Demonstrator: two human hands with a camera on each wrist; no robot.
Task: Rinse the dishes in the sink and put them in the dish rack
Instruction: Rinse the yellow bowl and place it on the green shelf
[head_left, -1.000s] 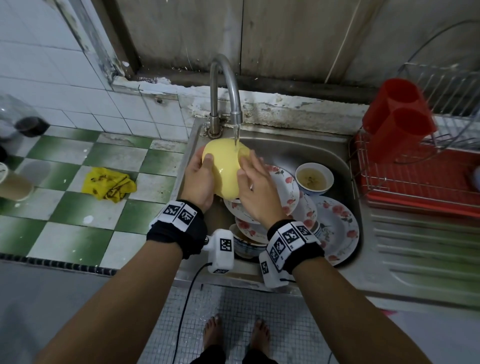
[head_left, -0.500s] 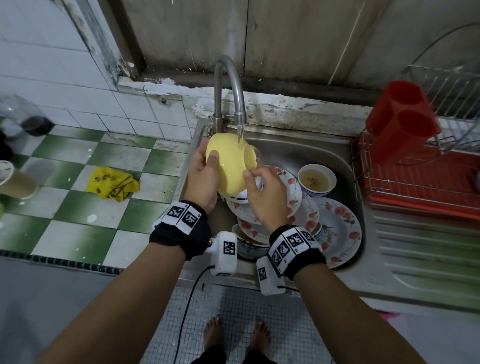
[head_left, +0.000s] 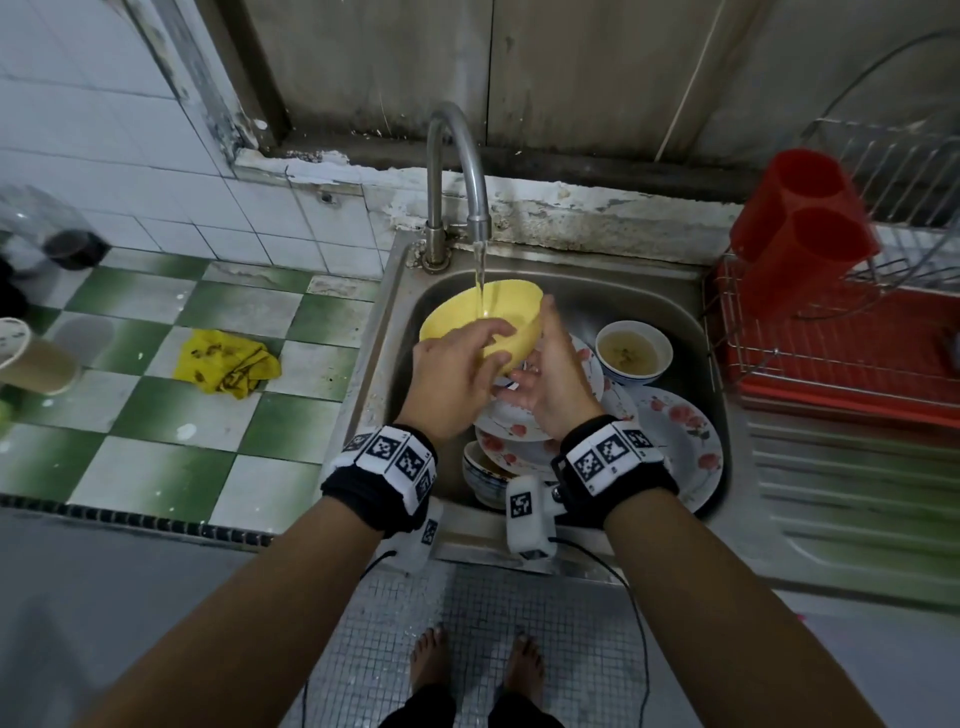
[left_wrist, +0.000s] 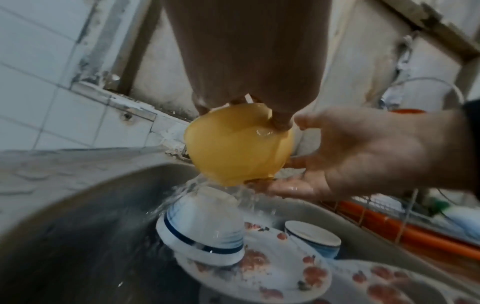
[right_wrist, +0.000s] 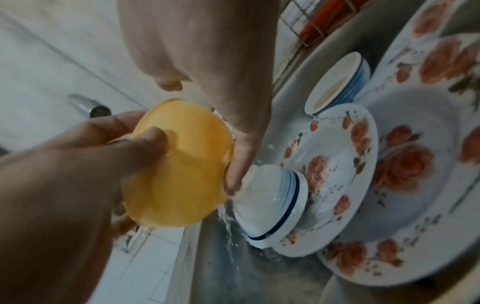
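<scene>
A yellow bowl is held mouth-up under the tap, and the stream runs into it. My left hand grips its near side, fingers over the rim. My right hand lies open against the bowl's right side and underside, fingers straight. In the left wrist view, water spills from the yellow bowl onto an upturned white bowl with a blue band. That white bowl sits on floral plates in the steel sink. The red dish rack stands to the right.
A small bowl of cloudy liquid sits at the sink's back right. A blue-patterned bowl lies at the front. A red cutlery holder stands in the rack. A yellow cloth and a paper cup are on the tiled counter.
The yellow bowl has turned from bottom-up to mouth-up under the stream. My right hand has slid from its outside to its right side and underside.
</scene>
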